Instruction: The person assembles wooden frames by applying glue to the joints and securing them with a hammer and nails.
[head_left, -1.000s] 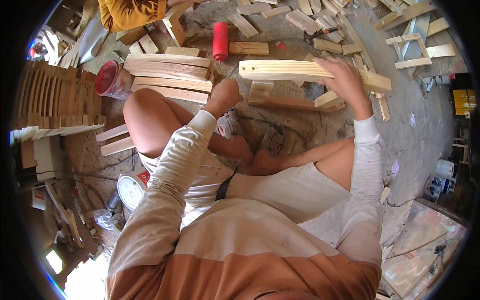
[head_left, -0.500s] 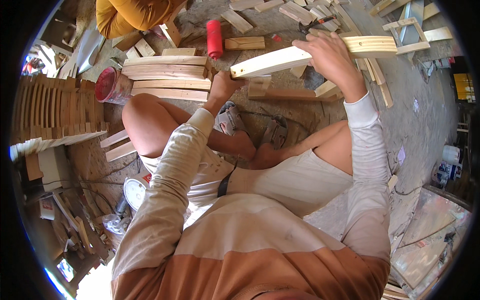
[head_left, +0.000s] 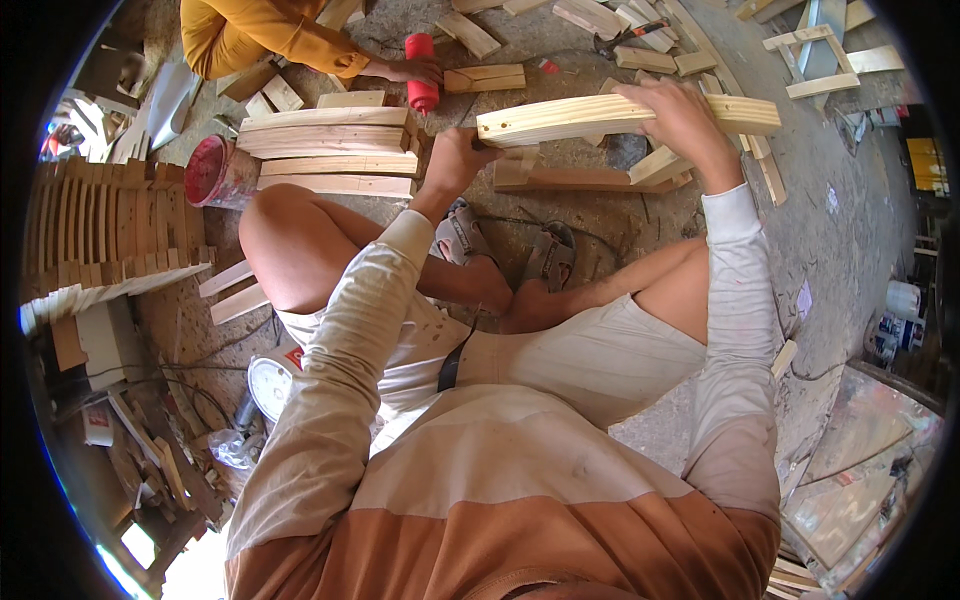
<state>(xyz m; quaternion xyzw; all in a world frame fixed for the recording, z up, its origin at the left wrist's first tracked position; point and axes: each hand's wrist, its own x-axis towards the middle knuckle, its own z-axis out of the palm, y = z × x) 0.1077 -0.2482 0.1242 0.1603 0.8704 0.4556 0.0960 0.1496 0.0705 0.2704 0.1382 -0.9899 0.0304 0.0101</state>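
Note:
A pale, slightly curved wooden piece (head_left: pixel 560 122) with small dark holes or knots is held up crosswise in front of me. My left hand (head_left: pixel 456 162) is closed at its left end, the fingers partly hidden below the wood. My right hand (head_left: pixel 685 122) grips it further right, fingers over the top edge; the right end sticks out beyond the hand. Underneath, on the floor past my feet, lies a wooden frame piece (head_left: pixel 580 180). A stack of wooden bars (head_left: pixel 325 140) lies left of my left hand.
A co-worker's hand (head_left: pixel 408 69) touches a red bottle (head_left: pixel 421 95) ahead. A red-stained bucket (head_left: pixel 210 170) stands left, beside a tall stack of cut wood (head_left: pixel 110 215). A hammer (head_left: pixel 630 36) and several offcuts lie at the far side. A white round lid (head_left: pixel 270 388) is by my left thigh.
The co-worker's arm has reached in and its hand is now at the red bottle. The wooden piece has tilted slightly, its right end lower, with both my hands still on it.

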